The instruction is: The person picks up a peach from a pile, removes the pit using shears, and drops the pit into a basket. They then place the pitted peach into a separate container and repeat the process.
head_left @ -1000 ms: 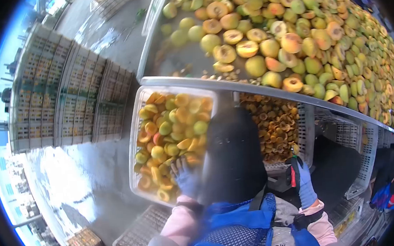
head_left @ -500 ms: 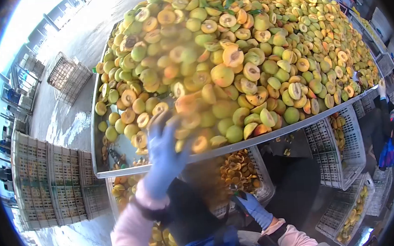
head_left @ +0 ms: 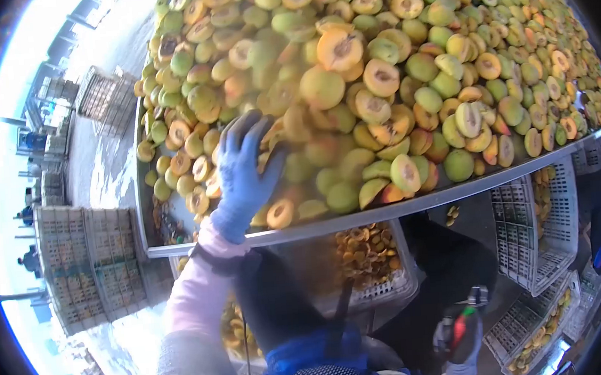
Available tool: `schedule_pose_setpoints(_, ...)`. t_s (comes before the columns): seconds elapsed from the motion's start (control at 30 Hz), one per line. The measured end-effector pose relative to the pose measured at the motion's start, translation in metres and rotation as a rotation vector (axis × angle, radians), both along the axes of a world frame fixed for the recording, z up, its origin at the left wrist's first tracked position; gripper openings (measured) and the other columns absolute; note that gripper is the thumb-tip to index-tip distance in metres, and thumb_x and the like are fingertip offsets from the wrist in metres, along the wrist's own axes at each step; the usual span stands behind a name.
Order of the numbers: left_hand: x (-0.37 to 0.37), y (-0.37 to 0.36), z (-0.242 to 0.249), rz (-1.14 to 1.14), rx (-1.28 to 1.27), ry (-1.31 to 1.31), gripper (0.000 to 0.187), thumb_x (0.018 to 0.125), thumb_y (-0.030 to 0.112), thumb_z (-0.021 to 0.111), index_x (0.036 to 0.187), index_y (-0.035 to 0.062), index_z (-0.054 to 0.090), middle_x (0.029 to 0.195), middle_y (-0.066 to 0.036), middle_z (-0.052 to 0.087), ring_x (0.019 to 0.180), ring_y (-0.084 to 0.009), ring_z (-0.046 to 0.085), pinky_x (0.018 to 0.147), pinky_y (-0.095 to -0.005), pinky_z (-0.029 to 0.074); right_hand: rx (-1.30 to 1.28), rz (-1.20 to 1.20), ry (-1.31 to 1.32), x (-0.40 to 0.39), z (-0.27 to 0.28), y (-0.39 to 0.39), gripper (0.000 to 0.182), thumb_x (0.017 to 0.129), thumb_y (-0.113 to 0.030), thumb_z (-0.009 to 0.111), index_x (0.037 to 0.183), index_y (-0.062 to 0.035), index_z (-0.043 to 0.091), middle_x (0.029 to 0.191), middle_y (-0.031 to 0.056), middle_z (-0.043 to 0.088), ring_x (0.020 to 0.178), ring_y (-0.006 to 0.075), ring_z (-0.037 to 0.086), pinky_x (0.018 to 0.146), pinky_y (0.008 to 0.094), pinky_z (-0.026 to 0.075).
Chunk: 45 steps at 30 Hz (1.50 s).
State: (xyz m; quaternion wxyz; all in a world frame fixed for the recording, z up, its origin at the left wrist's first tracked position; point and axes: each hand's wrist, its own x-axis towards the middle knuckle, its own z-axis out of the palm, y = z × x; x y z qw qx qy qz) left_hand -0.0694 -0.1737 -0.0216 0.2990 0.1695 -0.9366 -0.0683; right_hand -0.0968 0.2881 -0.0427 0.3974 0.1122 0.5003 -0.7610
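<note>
Landmark: the metal-rimmed worktop [head_left: 317, 229]. Far left of it, on the floor, a group of tall slatted crates [head_left: 100, 264]; beyond, toward the upper left, more pale crates [head_left: 104, 97] on wet-looking ground. Inside the worktop's near left corner, a small dark object [head_left: 172, 231], too small to identify. Below the near rim at left, partly behind the sleeve, yellow-orange fruit pieces [head_left: 237, 331]. Left hand [head_left: 244, 165], in a blue glove, reaches over the near rim into the fruit on the left part of the worktop — fingers spread and slightly bent, thumb held apart, fingertips at the fruit; blur there hides any firm hold. The fruit [head_left: 383, 77], green to orange, much of it cut in halves with brown centers showing, lies heaped over most of the worktop. Under the near rim, about mid-length, a pale crate [head_left: 406, 278] holding small orange-brown pieces. Right of that, below and clear of the worktop, the right hand [head_left: 459, 337], gloved too, fingers closed round a red-and-green-marked hand tool [head_left: 466, 319] with a metal head pointing up. Below the worktop's right part — two slatted crates [head_left: 516, 235] [head_left: 509, 326] with yellowish pieces inside.
</note>
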Motion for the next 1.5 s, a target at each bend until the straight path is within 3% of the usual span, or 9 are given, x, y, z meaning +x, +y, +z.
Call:
schedule_pose_setpoints(0.3,0.315,0.175,0.023,0.295,0.409,-0.554,0.044,0.072,0.001,0.067,0.115,0.0019,0.056,0.110,-0.017,0.056,0.104,-0.0348,0.054,0.090,-0.0416,0.044,0.345,0.213,0.209,0.002,0.014,-0.039,0.029,0.091,-0.026,0.052,0.102,0.0012,0.053,0.052,0.0052,0.049,0.035,0.0132,0.045,0.034,0.0253,0.039)
schedule_pose_setpoints(0.4,0.397,0.155,0.073,-0.265,0.390,-1.138,0.027,0.078,0.028,0.062,0.096,0.0079,0.064,0.088,-0.010,0.061,0.083,-0.0260,0.062,0.076,-0.0381,0.050,0.380,0.270,0.143,0.002,0.019,-0.055,0.018,0.089,-0.014,0.052,0.099,0.0012,0.053,0.053,0.0061,0.050,0.037,0.0136,0.046,0.036,0.0261,0.039)
schedule_pose_setpoints(0.5,0.453,0.046,0.089,0.314,0.211,-1.342,0.011,0.078,0.021,0.058,0.081,0.0106,0.060,0.072,-0.011,0.059,0.067,-0.0267,0.059,0.059,-0.0382,0.047,0.379,0.294,0.104,0.003,0.022,-0.061,0.015,0.088,-0.009,0.052,0.099,0.0005,0.053,0.056,0.0060,0.052,0.039,0.0132,0.048,0.038,0.0257,0.040)
schedule_pose_setpoints(0.6,0.337,-0.058,0.130,0.255,-0.641,-0.605,0.030,0.081,0.009,0.062,0.110,0.0061,0.056,0.109,-0.014,0.056,0.096,-0.0306,0.057,0.079,-0.0378,0.048,0.347,0.323,0.192,0.009,0.012,-0.058,0.019,0.091,-0.015,0.052,0.102,0.0000,0.053,0.058,0.0045,0.053,0.039,0.0126,0.049,0.038,0.0248,0.044)
schedule_pose_setpoints(0.87,-0.102,-0.101,0.073,-0.188,-0.271,0.039,0.045,0.083,0.035,0.063,0.121,0.0120,0.057,0.121,-0.012,0.057,0.108,-0.0317,0.055,0.092,-0.0393,0.044,0.571,0.411,1.122,0.015,-0.020,-0.066,0.038,0.082,-0.002,0.057,0.119,0.0063,0.049,0.091,0.0203,0.063,0.078,0.0369,0.063,0.068,0.0402,0.050)
schedule_pose_setpoints(0.97,-0.224,-0.070,0.045,0.045,-0.085,-0.029,0.060,0.082,0.057,0.056,0.124,0.0151,0.055,0.123,-0.013,0.057,0.111,-0.0309,0.054,0.098,-0.0397,0.040,0.516,0.492,1.048,0.012,-0.026,-0.077,0.039,0.081,-0.004,0.058,0.118,0.0061,0.049,0.088,0.0209,0.063,0.075,0.0368,0.063,0.065,0.0387,0.049)
schedule_pose_setpoints(1.03,-0.247,-0.058,0.041,-0.082,0.375,-0.595,0.062,0.080,0.064,0.052,0.124,0.0210,0.055,0.127,-0.011,0.054,0.116,-0.0315,0.051,0.100,-0.0406,0.038,0.501,0.456,1.040,0.012,-0.021,-0.090,0.035,0.081,-0.007,0.061,0.112,0.0051,0.051,0.083,0.0201,0.063,0.072,0.0376,0.062,0.061,0.0391,0.049)
schedule_pose_setpoints(1.17,-0.224,-0.056,-0.010,-0.156,-0.090,-0.313,0.039,0.085,0.053,0.048,0.104,0.0241,0.065,0.113,-0.008,0.060,0.101,-0.0327,0.058,0.091,-0.0391,0.045,0.531,0.529,1.153,0.004,-0.017,-0.094,0.030,0.080,-0.012,0.065,0.104,0.0025,0.052,0.080,0.0183,0.062,0.067,0.0381,0.061,0.057,0.0412,0.048)
schedule_pose_setpoints(1.5,-0.053,-0.041,0.020,-0.052,0.023,-0.289,0.042,0.083,0.039,0.063,0.119,0.0181,0.056,0.118,-0.011,0.054,0.108,-0.0331,0.053,0.091,-0.0423,0.045,0.512,0.522,1.206,0.009,-0.020,-0.079,0.034,0.080,-0.016,0.064,0.106,0.0009,0.052,0.080,0.0199,0.061,0.069,0.0402,0.060,0.057,0.0433,0.047)
